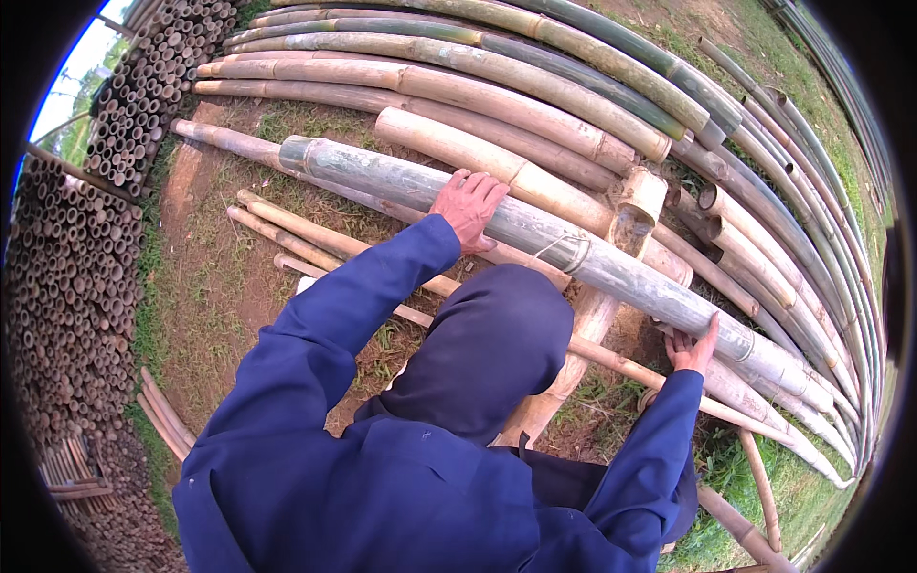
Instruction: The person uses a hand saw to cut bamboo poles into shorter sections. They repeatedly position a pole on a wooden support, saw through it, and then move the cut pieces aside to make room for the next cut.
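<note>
A thick grey-green bamboo pole (544,232) lies slantwise before me, from the upper left down to the right. My left hand (468,208) is closed over its upper side, left of the middle, with the fingers bent across it. Farther right, my right hand (692,350) grips the same pole from the near side, thumb up along it and fingers partly hidden beneath. A thin strip is looped around the pole between my hands. Under the pole runs a pale bamboo log (575,368), with a cut, hollowed bamboo end (634,212) rising just behind.
Many long bamboo poles (458,91) lie side by side beyond, bending round to the right. Thinner poles (306,229) lie on the ground near my left arm. Stacked cut bamboo (76,258) stands at the far left. My dark-clothed knee (492,349) is close to the pole.
</note>
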`<action>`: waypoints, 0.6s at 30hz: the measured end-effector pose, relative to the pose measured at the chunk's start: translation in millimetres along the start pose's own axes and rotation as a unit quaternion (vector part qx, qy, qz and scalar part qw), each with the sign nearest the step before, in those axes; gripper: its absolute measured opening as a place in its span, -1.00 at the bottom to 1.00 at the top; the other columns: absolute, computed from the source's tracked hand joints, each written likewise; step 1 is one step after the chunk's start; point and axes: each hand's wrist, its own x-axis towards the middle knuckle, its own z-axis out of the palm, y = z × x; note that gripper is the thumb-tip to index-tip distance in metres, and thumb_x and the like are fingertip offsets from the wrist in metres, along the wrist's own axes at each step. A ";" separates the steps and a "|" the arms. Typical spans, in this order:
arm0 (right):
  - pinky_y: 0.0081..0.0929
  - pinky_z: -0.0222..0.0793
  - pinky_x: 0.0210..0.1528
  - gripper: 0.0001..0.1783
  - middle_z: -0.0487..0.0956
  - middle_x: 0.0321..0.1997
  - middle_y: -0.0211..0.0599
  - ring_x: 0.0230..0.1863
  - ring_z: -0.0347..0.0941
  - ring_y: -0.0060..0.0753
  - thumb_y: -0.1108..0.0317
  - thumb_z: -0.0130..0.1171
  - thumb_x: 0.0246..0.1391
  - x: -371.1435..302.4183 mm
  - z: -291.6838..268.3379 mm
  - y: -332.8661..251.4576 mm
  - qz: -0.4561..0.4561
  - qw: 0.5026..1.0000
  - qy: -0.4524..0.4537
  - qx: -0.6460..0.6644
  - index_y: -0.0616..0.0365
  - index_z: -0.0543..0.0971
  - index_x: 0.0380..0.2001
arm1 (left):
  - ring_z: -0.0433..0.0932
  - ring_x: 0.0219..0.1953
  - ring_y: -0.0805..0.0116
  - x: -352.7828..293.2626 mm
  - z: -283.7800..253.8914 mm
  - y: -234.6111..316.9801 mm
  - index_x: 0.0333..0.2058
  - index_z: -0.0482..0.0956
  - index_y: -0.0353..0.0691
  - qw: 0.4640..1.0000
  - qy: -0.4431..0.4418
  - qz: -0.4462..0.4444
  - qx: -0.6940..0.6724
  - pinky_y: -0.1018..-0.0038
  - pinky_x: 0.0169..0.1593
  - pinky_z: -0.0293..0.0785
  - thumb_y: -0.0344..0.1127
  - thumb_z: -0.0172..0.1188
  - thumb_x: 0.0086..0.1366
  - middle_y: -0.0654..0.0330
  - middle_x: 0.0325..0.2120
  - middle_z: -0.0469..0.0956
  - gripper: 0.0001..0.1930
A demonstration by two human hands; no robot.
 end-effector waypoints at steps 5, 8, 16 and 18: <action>0.17 -0.03 0.45 0.24 0.19 0.45 -0.04 0.46 0.11 0.04 -0.35 0.48 -0.17 2.3 -0.8 -5.7 -0.007 1.000 0.002 0.009 -0.08 0.13 0.47 | 0.41 0.18 0.18 0.7 5.1 1.9 0.10 0.44 -0.16 1.000 -0.007 -0.004 0.014 0.11 0.32 0.18 0.07 0.57 -0.23 0.16 -0.04 0.48 -0.12; 0.20 -0.01 0.44 0.19 0.19 0.45 -0.07 0.44 0.10 0.05 -0.31 0.48 -0.13 1.1 3.0 -6.8 -0.015 1.000 -0.003 0.008 -0.08 0.15 0.46 | 0.43 0.14 0.19 2.5 6.7 1.2 0.09 0.45 -0.16 1.000 -0.003 0.005 0.018 0.12 0.31 0.19 0.08 0.57 -0.23 0.17 -0.05 0.49 -0.12; 0.20 -0.10 0.43 0.13 0.26 0.42 -0.04 0.42 0.14 0.07 -0.31 0.43 -0.09 1.7 12.9 4.1 -0.015 1.000 -0.015 0.001 -0.04 0.18 0.43 | 0.47 0.10 0.22 -0.8 -0.7 -25.0 0.10 0.46 -0.14 0.999 -0.027 0.020 0.028 0.16 0.32 0.15 0.10 0.54 -0.22 0.17 -0.06 0.51 -0.13; 0.24 -0.20 0.46 0.19 0.25 0.43 0.06 0.45 0.13 0.08 -0.36 0.40 -0.09 -16.3 31.8 19.8 -0.019 0.999 -0.027 -0.028 0.03 0.14 0.46 | 0.46 0.14 0.23 -8.7 -5.7 -50.1 0.11 0.45 -0.13 0.999 -0.023 0.012 0.043 0.16 0.36 0.11 0.08 0.54 -0.22 0.17 -0.02 0.50 -0.13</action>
